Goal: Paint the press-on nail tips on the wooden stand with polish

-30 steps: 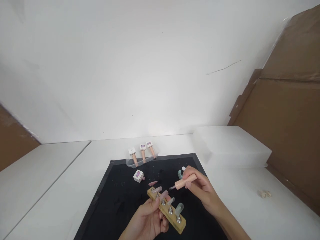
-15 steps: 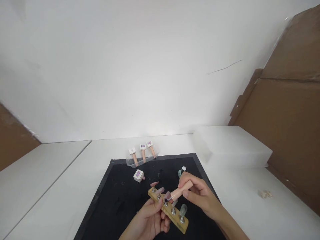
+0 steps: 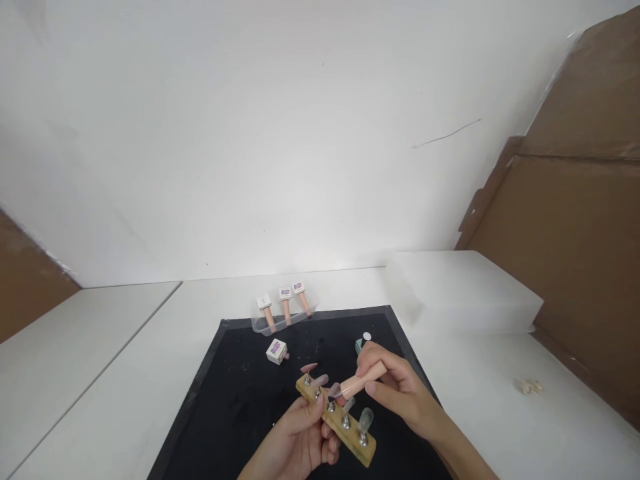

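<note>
My left hand (image 3: 303, 437) is closed around a wooden nail-tip stand (image 3: 356, 448), held tilted above the black mat. Several false nails stand on its metal posts: a pink one (image 3: 309, 367) at the far end, mauve ones in the middle, a clear greyish one (image 3: 366, 419) at the near end. In my right hand (image 3: 400, 387) is the peach handle of a nail polish brush (image 3: 364, 381). Its bristle end meets the middle nail (image 3: 334, 391); whether it touches cannot be made out exactly. The white polish bottle (image 3: 277, 351) lies on the mat beyond the stand.
A clear tray (image 3: 260, 329) at the mat's back edge holds three peach-handled polish bottles (image 3: 285, 303). A small greenish bottle (image 3: 359, 345) is partly behind my right hand. A translucent white box (image 3: 465, 293) stands at the right, near a small beige item (image 3: 529, 386). The black mat (image 3: 235, 373) covers the table's middle.
The brush has shifted very slightly against the middle nail, its handle tilting a little. Both hands keep their hold, and the stand stays nearly in place.
</note>
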Tool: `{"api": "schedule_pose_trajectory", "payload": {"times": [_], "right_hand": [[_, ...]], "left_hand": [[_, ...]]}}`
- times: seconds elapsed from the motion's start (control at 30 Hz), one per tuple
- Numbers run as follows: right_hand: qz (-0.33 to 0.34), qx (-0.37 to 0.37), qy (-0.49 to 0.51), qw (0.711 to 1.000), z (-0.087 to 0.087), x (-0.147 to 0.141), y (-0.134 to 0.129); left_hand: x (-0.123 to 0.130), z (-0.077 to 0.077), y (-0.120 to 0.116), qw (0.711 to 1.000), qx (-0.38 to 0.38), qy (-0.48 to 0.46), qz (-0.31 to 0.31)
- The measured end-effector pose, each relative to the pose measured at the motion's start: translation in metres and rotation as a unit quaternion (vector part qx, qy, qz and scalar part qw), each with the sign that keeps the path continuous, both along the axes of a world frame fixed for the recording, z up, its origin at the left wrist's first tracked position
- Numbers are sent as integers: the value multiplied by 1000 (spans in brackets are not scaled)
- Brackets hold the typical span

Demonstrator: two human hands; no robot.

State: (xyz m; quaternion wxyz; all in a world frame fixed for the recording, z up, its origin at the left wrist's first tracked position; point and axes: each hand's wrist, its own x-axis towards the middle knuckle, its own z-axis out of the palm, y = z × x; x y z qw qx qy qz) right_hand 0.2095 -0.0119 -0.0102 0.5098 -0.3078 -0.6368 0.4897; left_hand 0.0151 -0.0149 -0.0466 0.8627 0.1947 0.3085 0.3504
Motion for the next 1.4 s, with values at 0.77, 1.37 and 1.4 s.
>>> {"api": "schedule_pose_trajectory", "payload": {"times": [0.77,1.37,1.4], "right_hand": [[-11,9,5,1000,-6,1,1],[-25,-54,27,998,-10,2,4],[-32,-52,28,998,-10,2,5]], "left_hand": [[-1,-3,1,1000,-6,-5,-8],[-3,-3,-1,1000,9,-9,-27],[-3,-3,-1,1000,8,-12,-26]]}}
